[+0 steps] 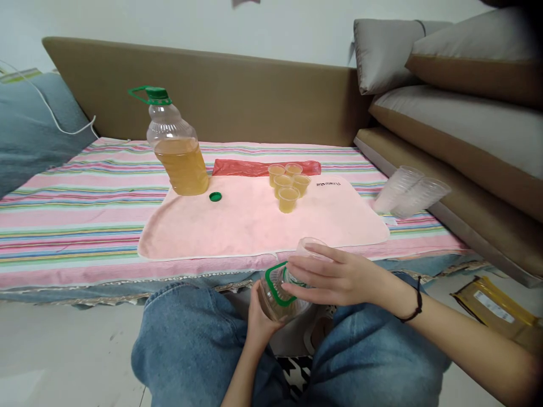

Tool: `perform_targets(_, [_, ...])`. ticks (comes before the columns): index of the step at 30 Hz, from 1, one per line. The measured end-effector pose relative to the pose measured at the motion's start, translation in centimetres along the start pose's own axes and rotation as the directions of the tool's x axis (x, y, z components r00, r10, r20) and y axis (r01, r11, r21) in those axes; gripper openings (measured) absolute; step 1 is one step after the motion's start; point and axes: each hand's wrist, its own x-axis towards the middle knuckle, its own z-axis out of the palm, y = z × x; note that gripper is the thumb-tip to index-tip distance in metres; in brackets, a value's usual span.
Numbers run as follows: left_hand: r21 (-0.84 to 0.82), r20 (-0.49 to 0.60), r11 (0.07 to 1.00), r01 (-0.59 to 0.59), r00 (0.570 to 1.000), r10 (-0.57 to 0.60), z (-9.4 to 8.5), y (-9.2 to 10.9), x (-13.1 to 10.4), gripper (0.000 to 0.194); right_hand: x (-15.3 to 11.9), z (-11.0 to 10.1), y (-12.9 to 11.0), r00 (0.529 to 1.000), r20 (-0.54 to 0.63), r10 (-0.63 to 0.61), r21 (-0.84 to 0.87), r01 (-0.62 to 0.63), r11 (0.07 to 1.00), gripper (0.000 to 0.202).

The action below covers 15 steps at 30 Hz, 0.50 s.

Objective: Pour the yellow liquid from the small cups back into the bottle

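Note:
My left hand (259, 319) is wrapped round the side of a clear plastic bottle (268, 302) with a green handle ring, held between my knees. Above the bottle's mouth, my right hand (328, 277) grips a clear plastic cup (310, 243); its fingers hide part of the cup and of the bottle's neck. Whether cup and bottle touch, I cannot tell. Beyond my hands, several cups of yellow liquid (288, 199) stand grouped on a pink mat (237, 229). A loose green cap (215, 196) lies on the mat's left half.
A large capped bottle of yellow liquid (184, 167) stands at the mat's back left. Behind the cups lies a red plastic bag (241, 168). Stacked clear cups (401, 189) lean by cushions (462, 118) at right. A yellow package (494, 305) is on the floor.

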Motion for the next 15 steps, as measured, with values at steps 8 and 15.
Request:
perform_targets(8, [0.003, -0.026, 0.999, 0.036, 0.999, -0.036, -0.2, 0.3, 0.3, 0.098, -5.1, 0.8, 1.0, 0.938, 0.011, 0.347, -0.02, -0.346, 0.938, 0.045])
perform_targets(15, [0.136, -0.096, 0.99, -0.034, 0.994, 0.047, -0.9, -1.1, 0.7, 0.09, -12.8, 3.6, 6.0, 0.249, -0.424, 0.871, 0.365, -0.833, 0.416, 0.057])
